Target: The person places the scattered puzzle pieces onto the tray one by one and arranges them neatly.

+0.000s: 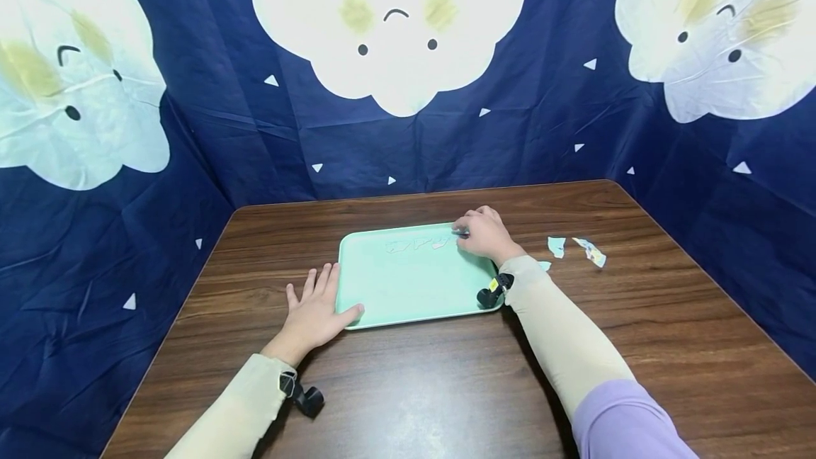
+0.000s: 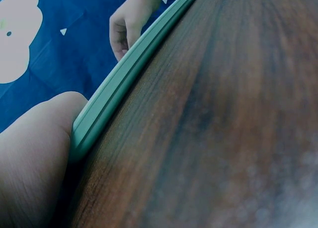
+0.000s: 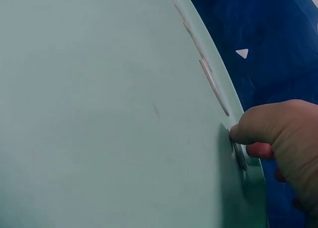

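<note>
A mint-green tray [image 1: 414, 289] lies on the wooden table. My left hand [image 1: 312, 317] rests at its left edge, fingers spread on the table side and thumb over the rim near the front corner. At the tray's far right corner, my right hand [image 1: 486, 236] pinches a small flat piece [image 3: 238, 154] low over the tray; fingers partly hide it. Several thin, irregular flat pieces [image 3: 214, 88] lie in a row along the tray's far edge. In the left wrist view, the tray's side [image 2: 114, 84] runs past my left thumb [image 2: 44, 138].
Right of the tray, on the table [image 1: 669, 317], lie a pale blue irregular piece [image 1: 556, 246] and a longer patterned one [image 1: 591, 253]. Another piece [image 1: 545, 265] shows partly behind the right wrist. A dark blue cloth [image 1: 414, 140] with clouds hangs around the table.
</note>
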Available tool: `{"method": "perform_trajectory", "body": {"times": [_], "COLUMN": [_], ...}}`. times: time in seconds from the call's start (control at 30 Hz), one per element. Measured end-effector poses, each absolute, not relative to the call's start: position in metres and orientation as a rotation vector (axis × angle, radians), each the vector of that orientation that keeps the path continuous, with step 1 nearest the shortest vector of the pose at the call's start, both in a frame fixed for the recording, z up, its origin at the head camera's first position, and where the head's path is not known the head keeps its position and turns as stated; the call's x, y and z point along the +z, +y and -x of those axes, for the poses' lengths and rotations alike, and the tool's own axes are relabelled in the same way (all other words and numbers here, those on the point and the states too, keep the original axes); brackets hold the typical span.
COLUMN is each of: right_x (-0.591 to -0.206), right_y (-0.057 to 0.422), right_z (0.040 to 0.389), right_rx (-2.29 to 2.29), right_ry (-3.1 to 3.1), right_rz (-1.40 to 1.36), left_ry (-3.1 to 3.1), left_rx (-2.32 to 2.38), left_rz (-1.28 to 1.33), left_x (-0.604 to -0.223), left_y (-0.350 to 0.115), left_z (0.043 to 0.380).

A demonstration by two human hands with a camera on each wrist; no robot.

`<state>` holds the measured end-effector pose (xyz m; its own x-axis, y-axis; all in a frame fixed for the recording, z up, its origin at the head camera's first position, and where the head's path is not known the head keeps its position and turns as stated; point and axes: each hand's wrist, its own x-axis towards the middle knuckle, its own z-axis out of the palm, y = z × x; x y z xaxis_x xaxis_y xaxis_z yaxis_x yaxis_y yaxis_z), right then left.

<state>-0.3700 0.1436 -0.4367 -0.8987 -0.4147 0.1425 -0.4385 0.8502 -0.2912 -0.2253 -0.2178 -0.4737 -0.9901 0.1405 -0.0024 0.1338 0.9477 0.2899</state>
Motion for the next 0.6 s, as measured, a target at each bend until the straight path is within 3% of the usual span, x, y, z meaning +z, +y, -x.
{"method": "perform_trajectory", "body": {"times": [0.6], "right_x": [-0.4365], "right_y": [0.1477], "right_z": [0.3701], "right_rx": [0.551], "right_ry": [-2.994], "right_rz": [-0.682], "left_ry": [3.071], "left_rx": [0.451], "left_rz": [-0.212], "left_x": [-0.4736], "left_y": [-0.218], "left_z": [0.2249]}}
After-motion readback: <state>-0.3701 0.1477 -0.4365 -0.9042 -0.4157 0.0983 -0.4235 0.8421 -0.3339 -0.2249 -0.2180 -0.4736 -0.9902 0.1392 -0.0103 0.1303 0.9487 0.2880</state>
